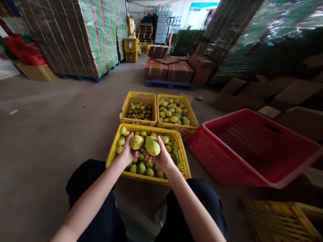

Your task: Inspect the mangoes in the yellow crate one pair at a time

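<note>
Over the near yellow crate [186, 168], my left hand [129, 151] is closed around a yellow-green lemon [136, 142]. Beside it, my right hand [161, 155] grips a larger, paler lemon [152, 146] with a pointed end. The two fruits are held side by side, a small gap apart. Beneath both hands the crate is filled with green and yellow lemons [141, 168], partly hidden by my hands. Some of my fingers are out of sight under the fruit.
Behind stand two yellow crates, one with smaller lemons [138, 111], the other with larger lemons [174, 119]. A tilted red crate [222, 168] is at the right, near flattened cardboard [267, 94]. One lemon [200, 98] lies on the floor. Cardboard bundles [168, 70] rest on a blue pallet.
</note>
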